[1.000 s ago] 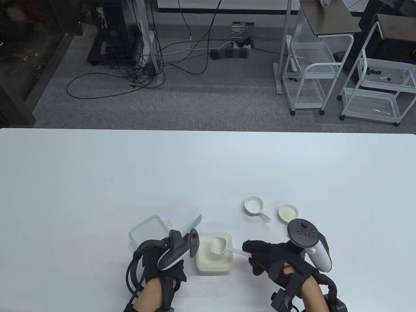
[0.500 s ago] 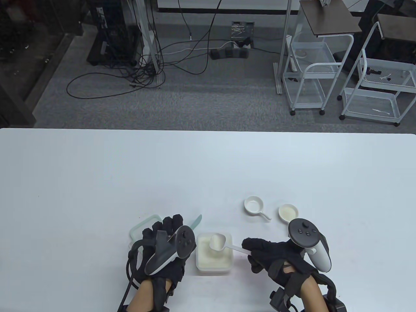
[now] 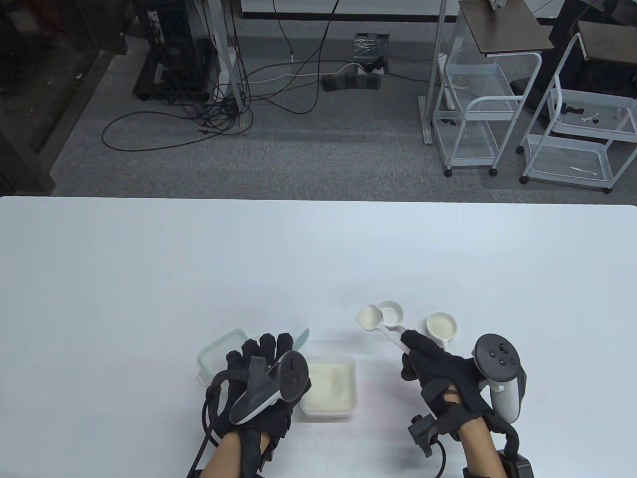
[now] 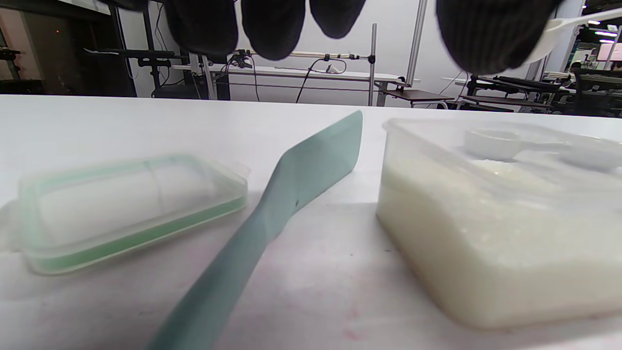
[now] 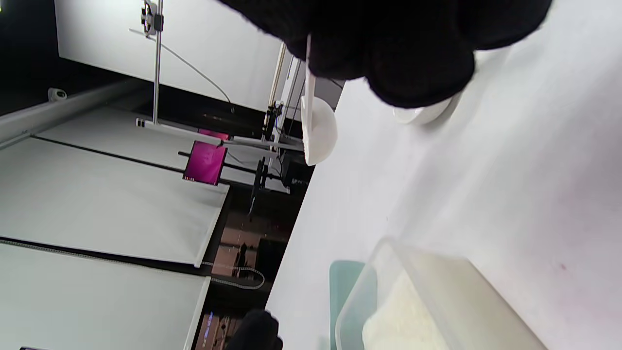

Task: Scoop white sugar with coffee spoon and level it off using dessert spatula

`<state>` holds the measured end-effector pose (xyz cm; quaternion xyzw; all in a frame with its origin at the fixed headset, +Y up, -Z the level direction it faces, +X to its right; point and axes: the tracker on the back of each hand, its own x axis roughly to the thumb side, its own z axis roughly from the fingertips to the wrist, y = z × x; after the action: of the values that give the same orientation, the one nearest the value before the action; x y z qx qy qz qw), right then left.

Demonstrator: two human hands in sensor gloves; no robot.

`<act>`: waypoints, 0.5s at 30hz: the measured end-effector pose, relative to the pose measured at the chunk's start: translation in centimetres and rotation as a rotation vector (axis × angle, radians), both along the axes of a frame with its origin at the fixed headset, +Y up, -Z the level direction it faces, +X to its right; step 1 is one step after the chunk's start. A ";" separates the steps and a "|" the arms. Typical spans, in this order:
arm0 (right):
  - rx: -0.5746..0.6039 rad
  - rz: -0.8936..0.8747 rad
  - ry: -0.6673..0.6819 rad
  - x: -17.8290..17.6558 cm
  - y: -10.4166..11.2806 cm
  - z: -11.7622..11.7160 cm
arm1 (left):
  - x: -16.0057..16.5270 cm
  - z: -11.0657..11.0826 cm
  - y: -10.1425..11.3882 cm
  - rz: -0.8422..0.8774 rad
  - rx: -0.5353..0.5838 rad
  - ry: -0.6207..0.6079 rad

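My right hand (image 3: pixel 413 353) grips the handle of the white coffee spoon (image 3: pixel 370 317) and holds it above the table, its bowl next to a small handled dish (image 3: pixel 391 312). The bowl looks filled with sugar. The spoon also shows side-on in the right wrist view (image 5: pixel 318 131). The clear tub of white sugar (image 3: pixel 328 386) stands between my hands. The teal dessert spatula (image 4: pixel 291 194) lies flat on the table left of the tub, only its tip showing in the table view (image 3: pixel 302 338). My left hand (image 3: pixel 264 358) hovers open over it, fingers spread.
The tub's green-rimmed lid (image 3: pixel 219 353) lies left of the spatula, partly under my left hand. A second small dish (image 3: pixel 442 325) holding something pale sits just beyond my right hand. The table's near edge is close behind both wrists.
My right hand lifted the spoon out of the tub and carried it away to the right, beside the handled dish. My left hand let go of the spatula and spread open over it.
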<state>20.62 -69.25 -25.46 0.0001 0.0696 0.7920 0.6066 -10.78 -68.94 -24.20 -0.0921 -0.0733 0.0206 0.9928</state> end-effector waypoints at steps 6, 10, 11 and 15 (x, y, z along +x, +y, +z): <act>-0.010 0.043 -0.108 1.0 -0.8 -0.5 | 0.4 0.2 -0.1 -0.009 -0.006 -0.020; -0.035 0.106 -0.141 1.5 -1.5 -0.8 | 0.3 0.2 0.0 -0.007 -0.002 -0.018; -0.039 0.121 -0.151 1.6 -1.6 -0.8 | 0.3 0.2 0.0 -0.006 -0.002 -0.017; -0.042 0.149 -0.165 1.7 -1.7 -1.0 | 0.2 0.2 0.0 -0.005 -0.002 -0.014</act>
<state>22.35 -70.95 -26.49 -0.0830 0.0359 0.8307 0.5494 -10.54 -68.94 -23.99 -0.0933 -0.0800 0.0173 0.9923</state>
